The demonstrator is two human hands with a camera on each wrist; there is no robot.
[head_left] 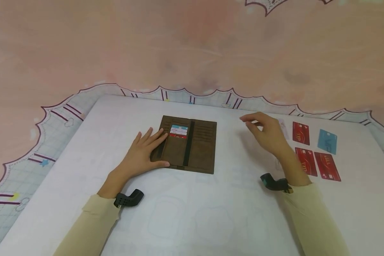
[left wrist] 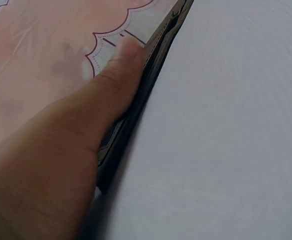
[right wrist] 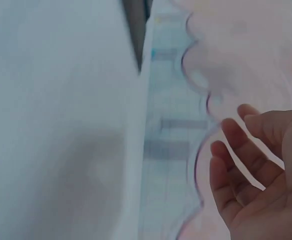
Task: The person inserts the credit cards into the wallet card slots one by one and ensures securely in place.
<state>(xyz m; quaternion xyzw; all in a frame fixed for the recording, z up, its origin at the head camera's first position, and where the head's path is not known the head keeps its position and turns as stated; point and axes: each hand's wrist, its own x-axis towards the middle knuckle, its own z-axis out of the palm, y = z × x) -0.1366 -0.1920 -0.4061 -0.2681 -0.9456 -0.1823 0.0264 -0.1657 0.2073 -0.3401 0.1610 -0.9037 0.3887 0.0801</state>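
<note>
A brown wallet [head_left: 202, 154] lies unfolded on the white tabletop. In a slot of its left half sit overlapping cards [head_left: 178, 131], with blue, white and red edges showing. My left hand [head_left: 143, 152] rests spread over the wallet's left side, its thumb [left wrist: 118, 75] along the near edge in the left wrist view. To the right of the wallet, my right hand [head_left: 268, 134] is raised above the table. Its fingers are loosely bent, and the right wrist view shows nothing between thumb and fingertips [right wrist: 229, 129].
Right of my right hand lie three red VIP cards [head_left: 300, 133] and one blue card [head_left: 327, 141]. A pale card [head_left: 283, 128] is partly hidden behind that hand. A patterned pink cloth [head_left: 192, 46] extends beyond the table's far edge.
</note>
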